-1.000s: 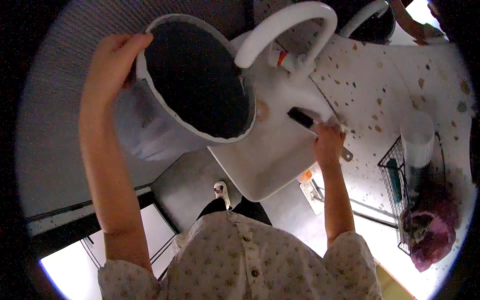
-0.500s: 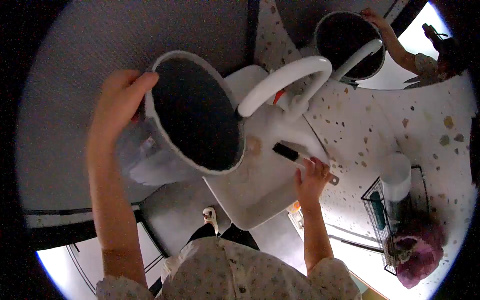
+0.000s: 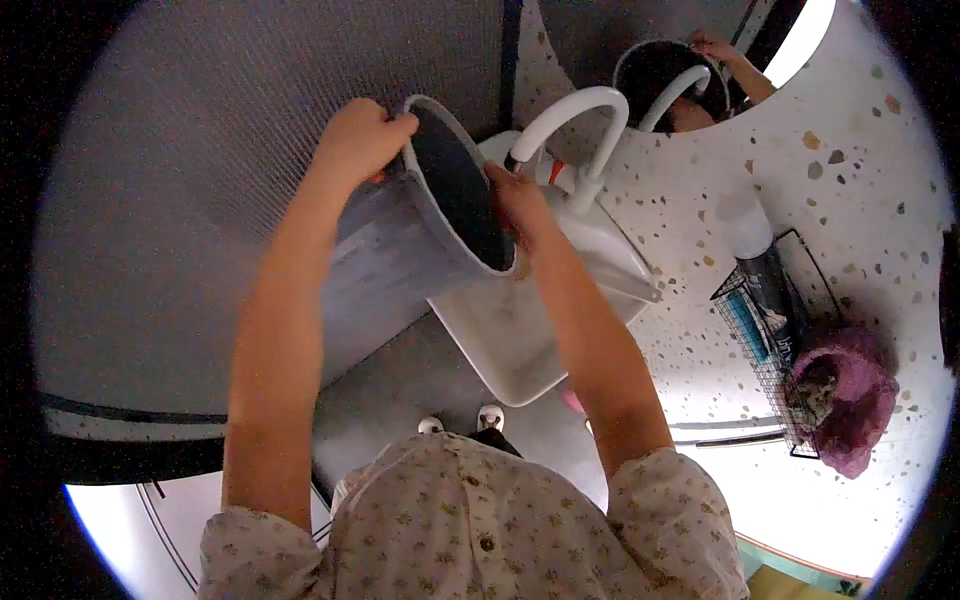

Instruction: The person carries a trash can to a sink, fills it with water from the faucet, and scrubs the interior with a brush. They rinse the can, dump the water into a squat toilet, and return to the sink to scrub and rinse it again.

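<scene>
A tall grey bin (image 3: pixel 420 240) with a pale rim and dark inside is tilted over the white sink (image 3: pixel 500 370), its mouth facing the faucet. My left hand (image 3: pixel 365 140) is closed over the rim on the upper left side. At the opposite side of the rim, my right hand (image 3: pixel 518 205) grips near the mouth, its fingertips close to the faucet's end and partly hidden. The white curved faucet (image 3: pixel 570 105) arches just above that hand. A white brush handle (image 3: pixel 630 285) with a hole in its end lies along the sink's right edge; its bristles are not clearly visible.
On the speckled counter (image 3: pixel 690 300) right of the sink stands a black wire basket (image 3: pixel 765 360) holding a white-capped bottle (image 3: pixel 750 235). A purple cloth item (image 3: pixel 855 400) lies against it. A round mirror (image 3: pixel 600 50) hangs behind, and a grey ribbed wall (image 3: pixel 220 200) rises at left.
My right hand has let go of the brush and moved up-left to the bin's rim. The bin has moved right, held by my left hand. The brush now lies at the sink's edge.
</scene>
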